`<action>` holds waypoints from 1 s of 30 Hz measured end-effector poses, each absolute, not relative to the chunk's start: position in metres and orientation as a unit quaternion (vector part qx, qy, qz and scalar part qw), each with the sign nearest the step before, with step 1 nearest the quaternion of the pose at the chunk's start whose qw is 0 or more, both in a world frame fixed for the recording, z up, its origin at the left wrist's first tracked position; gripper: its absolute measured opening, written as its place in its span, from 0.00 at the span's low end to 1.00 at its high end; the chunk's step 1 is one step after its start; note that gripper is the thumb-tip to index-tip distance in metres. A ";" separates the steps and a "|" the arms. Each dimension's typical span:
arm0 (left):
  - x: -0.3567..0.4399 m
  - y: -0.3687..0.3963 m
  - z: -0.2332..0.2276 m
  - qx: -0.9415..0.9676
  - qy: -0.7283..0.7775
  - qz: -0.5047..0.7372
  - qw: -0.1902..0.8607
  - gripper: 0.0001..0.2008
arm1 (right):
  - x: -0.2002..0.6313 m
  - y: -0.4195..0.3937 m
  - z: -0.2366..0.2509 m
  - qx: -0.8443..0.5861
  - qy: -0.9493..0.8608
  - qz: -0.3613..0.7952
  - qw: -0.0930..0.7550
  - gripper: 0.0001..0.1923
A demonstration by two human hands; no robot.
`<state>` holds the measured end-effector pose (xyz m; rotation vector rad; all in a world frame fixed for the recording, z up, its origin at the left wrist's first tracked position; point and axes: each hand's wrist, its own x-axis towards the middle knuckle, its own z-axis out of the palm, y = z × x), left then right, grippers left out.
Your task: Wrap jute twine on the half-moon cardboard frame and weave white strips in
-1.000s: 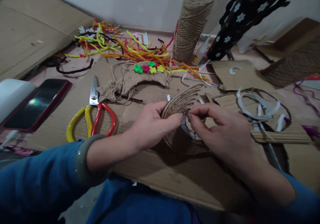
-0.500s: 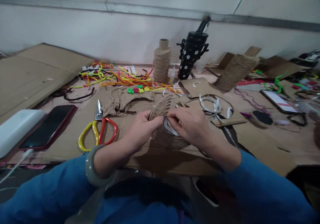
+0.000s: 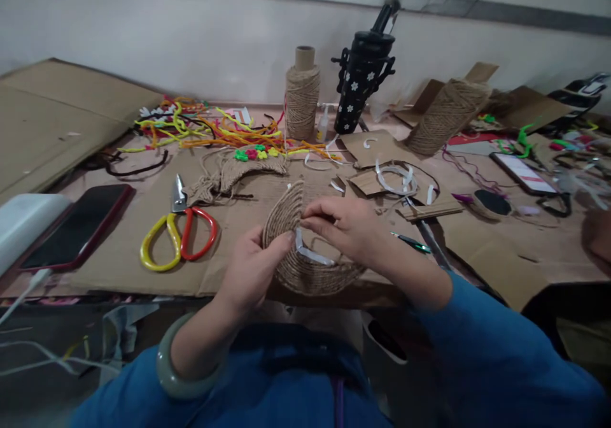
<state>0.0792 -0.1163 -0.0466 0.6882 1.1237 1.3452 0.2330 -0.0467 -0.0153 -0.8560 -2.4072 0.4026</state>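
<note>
My left hand (image 3: 252,262) grips the left side of a crescent-shaped piece (image 3: 315,278) covered in curved rows of jute twine, thumb on its face and fingers behind. A white strip (image 3: 315,255) runs along its inner curve. With thumb and fingertips pinched together, my right hand (image 3: 351,227) is at the inner edge of the crescent's upper left arm. What lies between those fingertips is too small to make out. Left of my hands lie scissors (image 3: 179,227) with one yellow and one red handle. Behind them is another twine-covered curved piece (image 3: 252,176) topped with small coloured flowers.
Cardboard (image 3: 229,234) covers the table in front of me. At the back stand a twine spool (image 3: 302,100) and a black flower-dotted container (image 3: 358,87); another spool (image 3: 449,119) leans at right. Bright pipe cleaners (image 3: 200,128), a dark phone (image 3: 81,224) and a pen (image 3: 411,243) lie around.
The crescent has come lower and turned, showing more of its face and white strip. My left hand has moved down with it, and my right hand has shifted slightly left along the inner edge.
</note>
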 end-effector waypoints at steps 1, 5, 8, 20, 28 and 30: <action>0.079 -0.116 -0.047 0.295 0.478 0.573 0.597 0.10 | 0.233 -0.044 -0.014 -0.320 -0.894 0.174 0.260 0.08; 0.076 -0.114 -0.045 0.289 0.454 0.554 0.635 0.12 | 0.233 -0.034 -0.009 -0.313 -0.901 0.187 0.237 0.07; 0.074 -0.112 -0.046 0.279 0.456 0.535 0.655 0.12 | 0.231 -0.032 -0.011 -0.314 -0.899 0.194 0.235 0.07; 0.072 -0.112 -0.064 0.300 0.476 0.542 0.624 0.10 | 0.239 -0.036 -0.020 -0.242 -0.917 0.151 0.277 0.08; 0.071 -0.113 -0.064 0.313 0.500 0.528 0.612 0.10 | 0.237 -0.041 -0.026 -0.243 -0.929 0.095 0.263 0.09; 0.071 -0.113 -0.064 0.313 0.507 0.527 0.606 0.10 | 0.237 -0.042 -0.027 -0.241 -0.929 0.086 0.266 0.09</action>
